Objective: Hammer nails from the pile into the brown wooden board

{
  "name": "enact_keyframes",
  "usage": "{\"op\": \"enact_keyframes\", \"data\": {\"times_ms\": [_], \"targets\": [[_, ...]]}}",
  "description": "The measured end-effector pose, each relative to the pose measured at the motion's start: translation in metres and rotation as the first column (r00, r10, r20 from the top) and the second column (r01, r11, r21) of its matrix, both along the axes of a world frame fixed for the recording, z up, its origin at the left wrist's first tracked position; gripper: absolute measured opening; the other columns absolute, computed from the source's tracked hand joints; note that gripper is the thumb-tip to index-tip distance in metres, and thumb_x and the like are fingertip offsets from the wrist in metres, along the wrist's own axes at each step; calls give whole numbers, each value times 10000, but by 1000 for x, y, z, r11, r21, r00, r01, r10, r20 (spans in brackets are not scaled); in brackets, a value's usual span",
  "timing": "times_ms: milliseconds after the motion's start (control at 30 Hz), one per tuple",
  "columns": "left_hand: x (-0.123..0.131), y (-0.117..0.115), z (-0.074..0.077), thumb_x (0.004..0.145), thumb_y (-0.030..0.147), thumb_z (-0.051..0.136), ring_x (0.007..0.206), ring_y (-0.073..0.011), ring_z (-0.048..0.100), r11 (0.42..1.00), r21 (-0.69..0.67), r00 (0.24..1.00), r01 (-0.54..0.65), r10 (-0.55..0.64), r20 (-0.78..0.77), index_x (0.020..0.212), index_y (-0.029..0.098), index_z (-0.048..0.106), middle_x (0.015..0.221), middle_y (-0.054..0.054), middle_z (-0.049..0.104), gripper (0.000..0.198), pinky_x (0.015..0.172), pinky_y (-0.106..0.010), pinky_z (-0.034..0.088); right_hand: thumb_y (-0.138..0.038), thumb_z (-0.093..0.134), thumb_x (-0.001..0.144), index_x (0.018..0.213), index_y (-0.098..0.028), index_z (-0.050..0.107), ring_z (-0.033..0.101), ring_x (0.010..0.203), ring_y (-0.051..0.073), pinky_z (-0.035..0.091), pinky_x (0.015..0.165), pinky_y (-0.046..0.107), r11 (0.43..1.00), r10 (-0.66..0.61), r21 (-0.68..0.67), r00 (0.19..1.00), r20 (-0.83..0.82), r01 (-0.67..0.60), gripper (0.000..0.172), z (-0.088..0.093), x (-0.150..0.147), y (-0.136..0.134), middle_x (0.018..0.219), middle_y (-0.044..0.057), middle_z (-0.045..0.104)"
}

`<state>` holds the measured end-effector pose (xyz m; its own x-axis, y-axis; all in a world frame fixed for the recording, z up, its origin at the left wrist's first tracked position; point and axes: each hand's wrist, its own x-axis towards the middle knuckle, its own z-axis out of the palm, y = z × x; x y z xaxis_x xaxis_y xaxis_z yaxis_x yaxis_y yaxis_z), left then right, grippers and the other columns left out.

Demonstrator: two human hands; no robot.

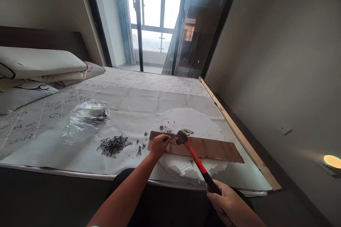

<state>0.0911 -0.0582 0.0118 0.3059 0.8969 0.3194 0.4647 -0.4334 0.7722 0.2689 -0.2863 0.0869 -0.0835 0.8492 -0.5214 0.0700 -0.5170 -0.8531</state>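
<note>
My right hand [223, 198] grips the lower end of a claw hammer [198, 163] with a red and black handle. The hammer's head rests at or just above a flat brown board [215, 148], close to my left fingertips. Closed in a pinch, my left hand [160, 144] lies at the board's left part. Whatever its fingers hold is too small to make out. Crumbled grey bits lie on the board by the hammer head. Beneath the board is a round white foam slab [186, 118], its near edge ragged. A pile of nails [115, 145] lies left of my left hand.
A clear plastic bag [86, 118] with dark contents lies behind the nails. Grey lumps [161, 127] are scattered around the board. A pale sheet [133, 101] covers part of the mattress [157, 78]. Pillows [42, 64] are stacked at left; a wooden rail [234, 129] runs along the right edge.
</note>
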Motion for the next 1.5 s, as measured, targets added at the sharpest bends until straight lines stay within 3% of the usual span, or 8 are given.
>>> {"op": "enact_keyframes", "data": {"times_ms": [400, 800, 1000, 1167, 1333, 1500], "targets": [[3, 6, -9, 754, 139, 634, 741, -152, 619, 997, 33, 997, 65, -63, -41, 747, 179, 708, 768, -35, 693, 84, 699, -257, 467, -439, 497, 734, 839, -202, 421, 206, 253, 38, 167, 264, 181, 1000, -8, 21, 1000, 7, 8, 270, -9, 0, 9, 407, -140, 314], [0, 4, -15, 748, 146, 644, 707, -145, 614, 997, 34, 997, 72, -72, -4, 700, 166, 686, 738, -33, 675, 67, 652, -241, 464, -398, 463, 749, 779, -210, 402, 202, 250, 38, 142, 283, 181, 993, 61, 92, 993, 99, -70, 200, 18, -11, 32, 369, -146, 280], [0, 4, -18, 733, 128, 652, 646, -128, 577, 996, 70, 998, 63, -62, -7, 599, 155, 642, 676, -19, 625, 137, 604, -228, 442, -417, 489, 710, 813, -214, 401, 214, 238, 41, 159, 249, 176, 996, 79, 29, 995, 67, -81, 244, 6, -12, 36, 387, -146, 312], [1, 5, -20, 730, 124, 656, 702, -140, 600, 996, 47, 997, 73, -74, 14, 681, 160, 674, 736, -31, 650, 64, 661, -238, 456, -418, 484, 744, 778, -225, 378, 204, 247, 32, 180, 247, 166, 993, 14, 114, 998, 59, -20, 222, 5, -9, 32, 401, -149, 294], [1, 5, -18, 715, 98, 654, 694, -138, 597, 996, 39, 997, 76, -77, 18, 649, 153, 661, 724, -31, 648, 87, 651, -234, 449, -391, 483, 705, 810, -215, 398, 215, 252, 41, 191, 247, 170, 998, 44, 33, 996, 76, -47, 222, -1, -10, 33, 382, -150, 302], [0, 6, -17, 735, 116, 641, 694, -135, 594, 995, 46, 996, 93, -93, 12, 673, 158, 672, 717, -30, 651, 80, 662, -239, 443, -381, 469, 736, 789, -221, 387, 231, 253, 43, 193, 261, 173, 993, 30, 114, 995, 95, -41, 187, 5, -8, 35, 384, -150, 283]]}}
